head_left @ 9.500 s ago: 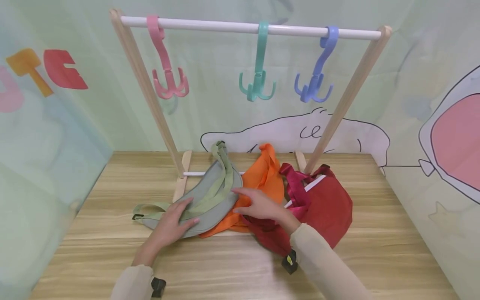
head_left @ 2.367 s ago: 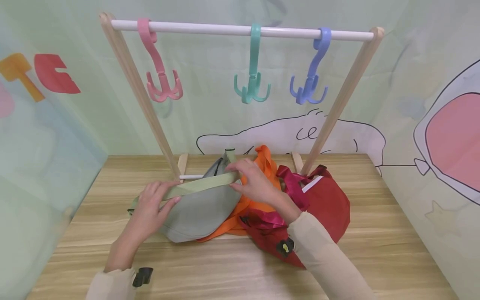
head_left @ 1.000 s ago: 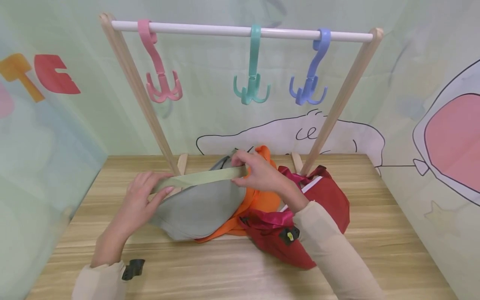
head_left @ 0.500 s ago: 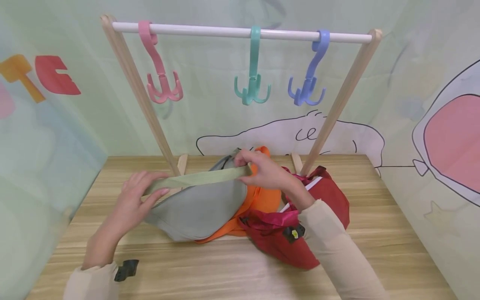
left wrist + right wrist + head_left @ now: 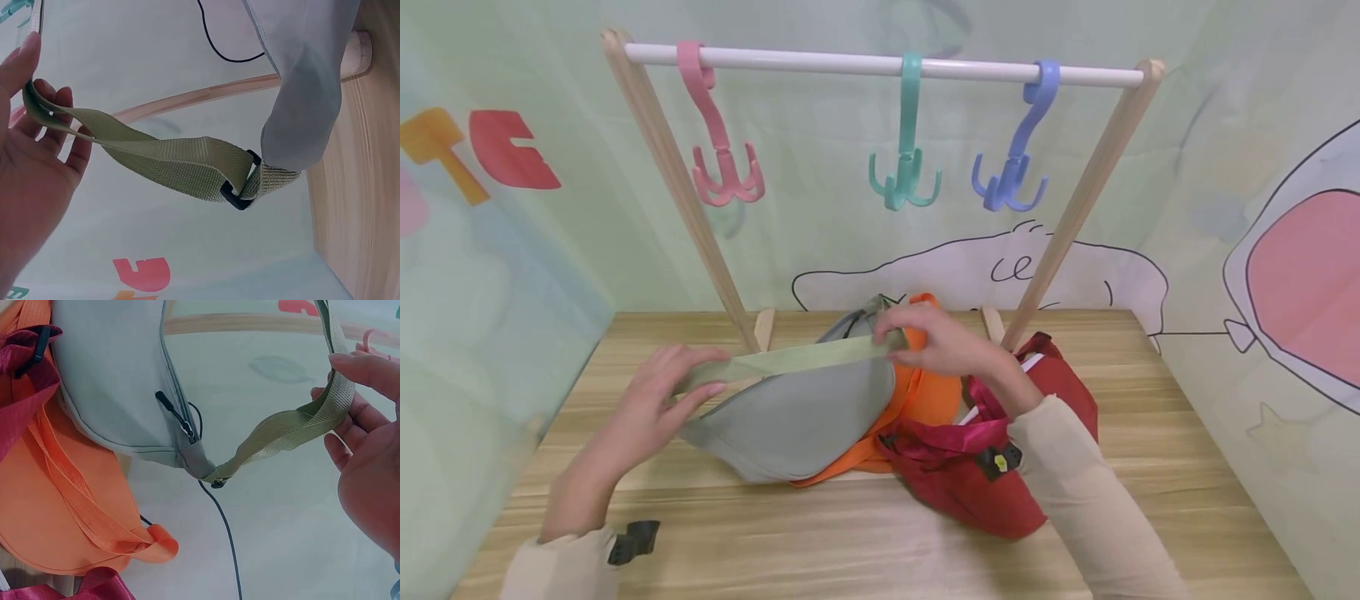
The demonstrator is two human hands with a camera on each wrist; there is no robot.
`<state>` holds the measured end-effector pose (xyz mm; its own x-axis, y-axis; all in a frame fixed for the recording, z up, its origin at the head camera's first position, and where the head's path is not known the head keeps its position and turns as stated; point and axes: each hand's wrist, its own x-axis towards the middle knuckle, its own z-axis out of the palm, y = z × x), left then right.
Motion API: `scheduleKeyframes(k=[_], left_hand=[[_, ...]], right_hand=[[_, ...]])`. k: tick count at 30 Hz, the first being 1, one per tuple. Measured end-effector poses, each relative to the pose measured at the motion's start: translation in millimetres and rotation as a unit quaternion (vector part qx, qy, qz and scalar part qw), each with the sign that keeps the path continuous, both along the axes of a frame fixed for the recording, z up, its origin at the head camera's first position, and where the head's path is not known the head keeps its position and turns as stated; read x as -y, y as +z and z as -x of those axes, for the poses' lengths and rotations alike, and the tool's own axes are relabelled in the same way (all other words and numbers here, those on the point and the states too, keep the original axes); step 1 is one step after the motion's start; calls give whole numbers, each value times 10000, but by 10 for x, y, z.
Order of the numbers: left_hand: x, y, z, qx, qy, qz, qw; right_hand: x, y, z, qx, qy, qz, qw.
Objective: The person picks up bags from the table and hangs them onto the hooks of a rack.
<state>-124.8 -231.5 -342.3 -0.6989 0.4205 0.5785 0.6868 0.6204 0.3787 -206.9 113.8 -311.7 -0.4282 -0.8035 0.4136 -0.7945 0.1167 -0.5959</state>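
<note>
right now both hands are on one strap. the left hand [image 5: 655,400] grasps the pale green strap [image 5: 808,360] near one end, thumb below and fingers curled over it, and the right hand [image 5: 943,337] pinches it near the other end between thumb and fingers. between them the strap runs nearly straight across the upper part of its grey bag [image 5: 805,421], which is low over the wooden table [image 5: 820,542], near the foot of the rack (whether its whole underside rests on the wood, i cannot tell). beyond the left hand the strap doubles back, slightly twisted, to a black buckle [image 5: 236,195] at the bag's tip; the right wrist view shows a dark zipper pull [image 5: 172,409] near the opposite tip.

the grey bag overlaps an orange bag [image 5: 932,400] on its right, and next along is a red bag [image 5: 962,496] with shiny magenta straps [image 5: 940,437], partly hidden by the beige right sleeve [image 5: 1090,492]. above it all, a white bar [image 5: 812,60] joins two wooden posts [image 5: 685,183]; a pink hook [image 5: 727,167], a teal hook [image 5: 907,167] and a blue hook [image 5: 1018,158] hang from it in that order, left to right, each with upturned prongs. behind is a pale printed backdrop [image 5: 820,225].
</note>
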Motion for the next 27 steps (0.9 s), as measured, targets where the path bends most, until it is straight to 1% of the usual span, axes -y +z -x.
scheduleKeyframes(k=[7, 15, 22, 27], left_hand=[[12, 19, -2, -22, -144, -202, 9997], [20, 6, 7, -44, -123, -184, 9997], [21, -6, 27, -128, -155, -259, 9995], [23, 5, 27, -170, -98, -261, 9995]], right_hand=[[-3, 22, 16, 117, -31, -135, 9998], [2, 9, 27, 170, -217, -217, 9994], [21, 3, 21, 160, -330, -271, 9990], [46, 7, 24, 144, -407, -343, 9985]])
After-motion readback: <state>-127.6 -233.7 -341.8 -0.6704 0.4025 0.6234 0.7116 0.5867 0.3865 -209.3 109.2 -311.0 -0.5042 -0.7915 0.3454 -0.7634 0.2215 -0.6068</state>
